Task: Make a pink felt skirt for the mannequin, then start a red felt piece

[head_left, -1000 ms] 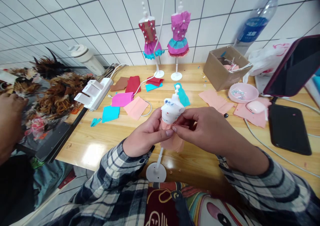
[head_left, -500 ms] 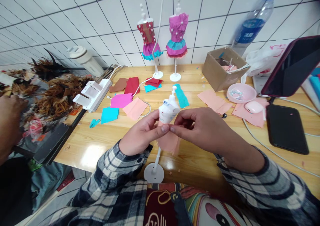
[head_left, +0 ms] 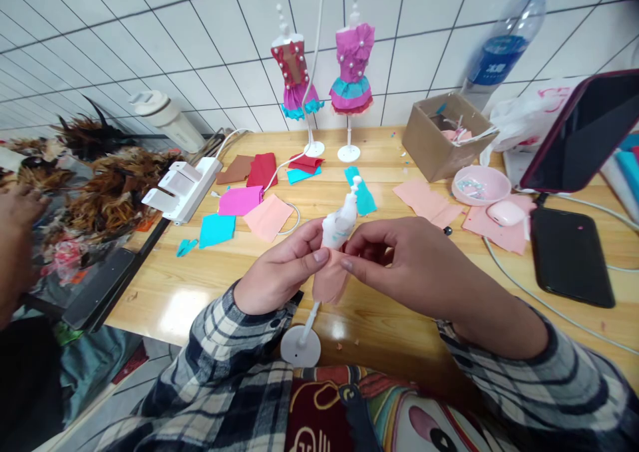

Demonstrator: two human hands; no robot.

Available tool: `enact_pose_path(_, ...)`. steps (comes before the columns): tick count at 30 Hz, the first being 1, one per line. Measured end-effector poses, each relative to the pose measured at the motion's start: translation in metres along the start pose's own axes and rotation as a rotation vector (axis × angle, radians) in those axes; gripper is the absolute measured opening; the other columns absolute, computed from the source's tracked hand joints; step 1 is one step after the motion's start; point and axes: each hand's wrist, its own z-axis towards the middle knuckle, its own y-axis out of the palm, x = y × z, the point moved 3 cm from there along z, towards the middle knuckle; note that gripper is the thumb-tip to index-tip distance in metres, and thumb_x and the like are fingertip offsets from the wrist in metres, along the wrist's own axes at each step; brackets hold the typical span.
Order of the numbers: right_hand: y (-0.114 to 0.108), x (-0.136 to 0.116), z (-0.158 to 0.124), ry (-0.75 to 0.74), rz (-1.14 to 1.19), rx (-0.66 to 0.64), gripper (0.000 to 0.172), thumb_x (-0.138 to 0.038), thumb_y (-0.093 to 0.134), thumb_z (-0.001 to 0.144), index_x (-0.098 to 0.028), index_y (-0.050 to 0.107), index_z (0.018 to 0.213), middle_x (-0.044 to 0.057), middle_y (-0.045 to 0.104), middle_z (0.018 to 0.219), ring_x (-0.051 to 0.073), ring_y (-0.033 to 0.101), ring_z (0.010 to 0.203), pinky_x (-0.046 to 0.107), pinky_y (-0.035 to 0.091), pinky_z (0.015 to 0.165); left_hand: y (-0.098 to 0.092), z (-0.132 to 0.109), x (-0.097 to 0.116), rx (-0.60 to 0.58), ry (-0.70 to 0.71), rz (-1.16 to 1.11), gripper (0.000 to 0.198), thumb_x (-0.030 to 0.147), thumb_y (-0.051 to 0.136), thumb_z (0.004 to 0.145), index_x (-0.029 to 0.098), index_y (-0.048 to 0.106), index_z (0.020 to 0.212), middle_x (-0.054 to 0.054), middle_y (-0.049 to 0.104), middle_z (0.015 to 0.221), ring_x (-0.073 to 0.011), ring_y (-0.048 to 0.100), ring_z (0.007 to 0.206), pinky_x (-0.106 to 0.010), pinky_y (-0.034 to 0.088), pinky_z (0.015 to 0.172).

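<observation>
I hold a small white mannequin [head_left: 340,222] on a thin pole with a round white base [head_left: 300,345], tilted above the near edge of the wooden table [head_left: 389,312]. A pink cloth skirt [head_left: 329,280] wraps its waist. My left hand [head_left: 279,269] pinches the waist from the left, thumb and fingers closed on the cloth. From the right, my right hand [head_left: 404,255] pinches the same cloth at the waist. Both sleeves are plaid.
Two dressed mannequins [head_left: 349,66] stand at the back by the tiled wall. Cloth scraps [head_left: 244,199], a power strip [head_left: 182,187], a cardboard box [head_left: 439,136], a pink bowl [head_left: 482,184], a black phone [head_left: 569,255], a water bottle [head_left: 504,39]. Another person's hand [head_left: 14,239] works at feathers, left.
The mannequin has turned from facing me to side-on and its base has slid a little left. My fingers have shifted on the pink cloth at its waist.
</observation>
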Motion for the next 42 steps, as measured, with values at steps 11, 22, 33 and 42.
enact_pose_path(11,0.001,0.0,0.0,0.023,-0.042,0.005,0.017,-0.036,0.065,0.083,-0.022,0.072,0.077,-0.004,0.063,0.059,0.009,0.053,0.05,0.023,0.033,0.048,0.004,-0.004,-0.003,-0.075,0.021,0.005,0.062,0.028,0.072,0.08,0.026,0.044,0.135,-0.008,0.061,0.121,-0.0279,0.053,0.12,-0.044,0.038,0.102)
enact_pose_path(22,0.005,-0.002,-0.001,0.0,-0.064,0.058,0.014,-0.033,0.065,0.083,-0.022,0.072,0.077,-0.003,0.067,0.064,0.009,0.054,0.056,0.023,0.033,0.052,0.003,-0.005,-0.007,0.009,-0.017,0.018,0.06,0.019,0.068,0.081,0.028,0.044,0.135,-0.006,0.059,0.124,-0.0259,0.054,0.118,-0.041,0.04,0.101)
enact_pose_path(33,0.0,-0.003,-0.001,0.001,-0.114,0.076,0.012,-0.03,0.065,0.08,-0.022,0.073,0.078,-0.003,0.062,0.057,0.009,0.049,0.049,0.024,0.03,0.05,0.009,-0.003,-0.004,-0.041,0.011,0.074,0.055,0.021,0.061,0.087,0.027,0.045,0.14,-0.007,0.055,0.137,-0.0304,0.042,0.134,-0.048,0.029,0.112)
enact_pose_path(42,0.002,0.002,0.002,0.004,-0.092,0.068,0.011,-0.031,0.066,0.079,-0.023,0.074,0.08,-0.005,0.063,0.058,0.009,0.051,0.051,0.023,0.032,0.05,0.01,-0.005,-0.004,-0.037,0.025,0.125,0.052,0.022,0.057,0.091,0.027,0.045,0.142,-0.005,0.051,0.142,-0.0278,0.035,0.139,-0.045,0.022,0.117)
